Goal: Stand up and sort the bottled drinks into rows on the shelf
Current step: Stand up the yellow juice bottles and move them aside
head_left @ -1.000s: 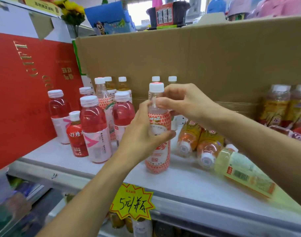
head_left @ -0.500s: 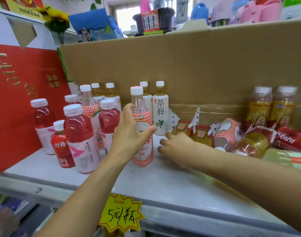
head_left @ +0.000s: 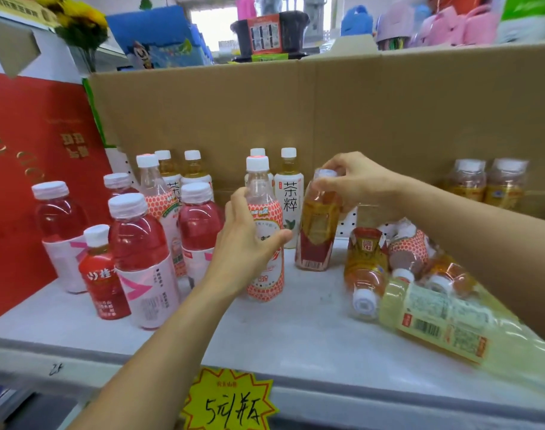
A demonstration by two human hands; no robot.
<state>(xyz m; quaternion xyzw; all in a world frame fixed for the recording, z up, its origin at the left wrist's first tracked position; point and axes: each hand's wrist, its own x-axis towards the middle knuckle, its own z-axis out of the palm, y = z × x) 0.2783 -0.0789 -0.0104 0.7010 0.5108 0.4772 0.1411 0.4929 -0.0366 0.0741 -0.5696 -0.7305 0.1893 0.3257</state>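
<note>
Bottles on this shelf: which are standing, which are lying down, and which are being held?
Dotted bottle, upright, gripped by left hand.
Amber bottle, nearly upright, top gripped by right hand.
Red bottles, upright, capped.
White tea bottle, upright at the back.
Yellow bottle, lying on its side.

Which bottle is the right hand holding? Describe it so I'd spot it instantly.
Find the big cardboard box behind the shelf. Before its middle, the right hand grips the cap of a standing amber bottle. Unlike the white bottle on its left, it shows golden drink above a dark red label.
</note>
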